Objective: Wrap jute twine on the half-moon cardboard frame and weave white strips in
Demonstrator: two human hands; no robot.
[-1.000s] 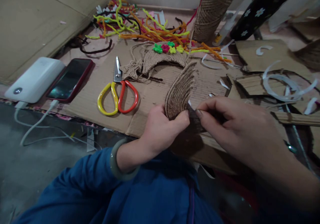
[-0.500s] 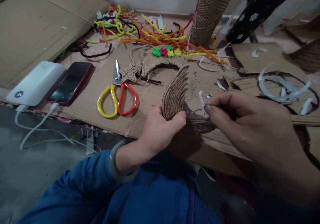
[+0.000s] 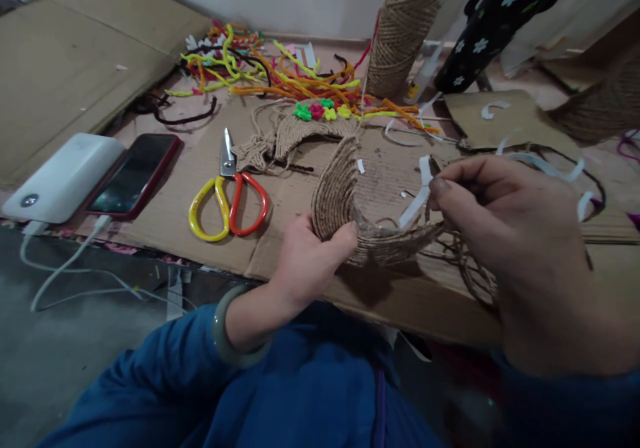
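Place: I read this as a home craft corner, worked at floor level.
Work surface: flattened cardboard sheets (image 3: 200, 168) spread over the floor, no proper bench that I can see.
Materials: a heap of coloured pipe cleaners (image 3: 280, 75) at the far side, a tall cone of jute twine (image 3: 400, 28) far centre, white paper strips (image 3: 545, 158) scattered right.
Tools: scissors (image 3: 227, 195) with yellow and red handles lying near centre.
Household signs: a phone (image 3: 133, 175) and a white power bank (image 3: 60, 178) charging at left.
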